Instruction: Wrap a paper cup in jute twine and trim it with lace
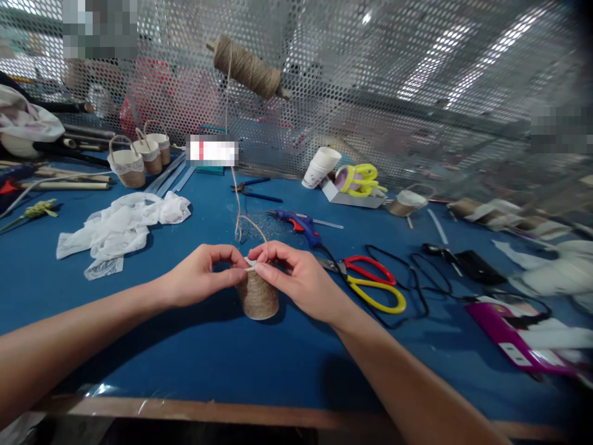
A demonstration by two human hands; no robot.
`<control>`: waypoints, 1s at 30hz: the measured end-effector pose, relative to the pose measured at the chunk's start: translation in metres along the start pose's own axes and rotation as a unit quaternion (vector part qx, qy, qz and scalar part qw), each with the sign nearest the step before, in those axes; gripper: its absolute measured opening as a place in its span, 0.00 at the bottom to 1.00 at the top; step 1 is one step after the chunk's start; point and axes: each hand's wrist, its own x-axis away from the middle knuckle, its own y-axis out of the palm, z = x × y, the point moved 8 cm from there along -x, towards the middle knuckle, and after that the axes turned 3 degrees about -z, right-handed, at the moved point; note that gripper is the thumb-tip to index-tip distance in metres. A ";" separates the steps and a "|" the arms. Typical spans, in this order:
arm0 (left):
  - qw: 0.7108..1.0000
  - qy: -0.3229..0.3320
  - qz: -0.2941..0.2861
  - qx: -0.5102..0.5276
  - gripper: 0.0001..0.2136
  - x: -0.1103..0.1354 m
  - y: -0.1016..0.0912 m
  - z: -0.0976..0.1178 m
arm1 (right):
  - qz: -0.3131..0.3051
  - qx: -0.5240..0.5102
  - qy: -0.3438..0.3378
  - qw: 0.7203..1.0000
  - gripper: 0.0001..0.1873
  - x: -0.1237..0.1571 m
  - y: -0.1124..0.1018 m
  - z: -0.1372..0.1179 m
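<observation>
A small cup wrapped in brown jute twine (258, 300) stands upside down on the blue table (194, 358), in front of me. My left hand (204, 275) pinches its top rim from the left, fingers closed. My right hand (290, 275) grips the top from the right, fingers pressed on the twine end. A strand of twine (237, 198) runs up from the cup to a twine spool (248, 67) hung on the perforated metal screen.
A blue glue gun (296, 222) and red-and-yellow scissors (370, 281) lie right of my hands, with black cables (417, 275). White lace fabric (120, 225) is at the left. Finished little baskets (134, 162), paper cups (320, 167), pliers (252, 188) and a pink packet (514, 337) lie around.
</observation>
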 end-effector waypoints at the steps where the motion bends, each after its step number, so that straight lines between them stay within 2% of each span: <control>1: 1.000 0.000 0.001 0.000 0.07 0.000 0.000 0.000 | 0.002 0.005 0.000 1.000 0.05 0.000 -0.001 -0.001; 4: 1.000 0.006 0.000 0.004 0.06 -0.001 0.000 0.003 | 0.023 0.032 0.011 0.999 0.10 -0.001 -0.014 0.003; 6: 1.000 0.011 -0.003 0.008 0.06 -0.001 0.000 0.003 | 0.068 0.071 0.031 0.995 0.13 -0.002 -0.036 0.010; 9: 1.000 0.015 -0.007 0.012 0.07 0.000 0.000 0.003 | 0.160 0.154 0.080 0.972 0.12 -0.001 -0.075 0.023; 11: 1.000 0.012 -0.004 0.014 0.07 0.000 0.000 0.002 | 0.185 0.186 0.101 0.960 0.11 0.001 -0.087 0.029; 13: 1.000 0.006 0.000 0.018 0.07 0.000 0.000 0.001 | 0.148 0.172 0.098 0.969 0.12 -0.001 -0.080 0.030; 16: 1.000 -0.005 0.007 0.029 0.07 -0.001 0.000 0.001 | 0.020 0.085 0.040 0.995 0.13 -0.005 -0.042 0.019; 18: 0.999 -0.012 0.009 0.038 0.07 -0.001 0.001 0.000 | -0.028 0.028 0.010 0.999 0.12 -0.007 -0.020 0.010; 22: 0.999 -0.018 0.010 0.045 0.07 -0.001 0.001 0.000 | -0.013 -0.021 0.003 1.000 0.07 -0.013 -0.008 -0.001; 25: 0.999 -0.019 0.013 0.050 0.07 -0.001 0.001 0.000 | 0.007 0.008 -0.014 1.000 0.06 -0.017 -0.009 -0.010; 30: 0.998 -0.009 0.017 0.052 0.06 -0.002 0.001 0.001 | 0.018 0.028 -0.004 0.999 0.05 -0.021 -0.007 -0.014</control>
